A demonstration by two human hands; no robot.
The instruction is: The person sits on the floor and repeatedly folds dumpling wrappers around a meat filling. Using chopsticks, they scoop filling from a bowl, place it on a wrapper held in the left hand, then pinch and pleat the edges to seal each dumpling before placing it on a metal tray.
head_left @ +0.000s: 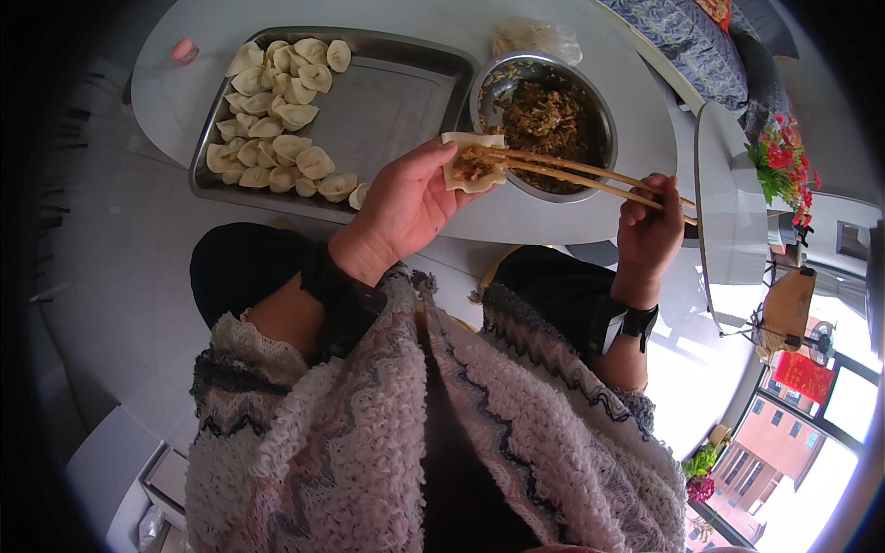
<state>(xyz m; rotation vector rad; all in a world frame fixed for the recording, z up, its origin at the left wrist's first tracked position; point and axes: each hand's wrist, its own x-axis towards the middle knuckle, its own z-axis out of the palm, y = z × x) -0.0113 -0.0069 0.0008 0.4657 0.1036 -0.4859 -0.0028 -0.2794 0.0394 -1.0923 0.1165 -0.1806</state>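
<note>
On my left hand (415, 197) lies a square dough wrapper (477, 181), steadied by the thumb, with meat filling (471, 163) on it. My right hand (650, 228) grips a pair of wooden chopsticks (581, 176), their tips touching the filling. Just beyond the wrapper stands a steel bowl (610, 131) holding minced filling (543, 114) with green bits. Left of it is a metal tray (394, 90) with many folded dumplings (266, 128) in rows along its left part; one dumpling (358, 196) is partly hidden by my left hand.
A clear plastic bag (539, 38) lies behind the bowl on the pale oval table (643, 97). A small pink-topped container (184, 51) stands at the far left. To the right are a pale curved panel (729, 173) and red flowers (781, 155). My knees are below the table's near edge.
</note>
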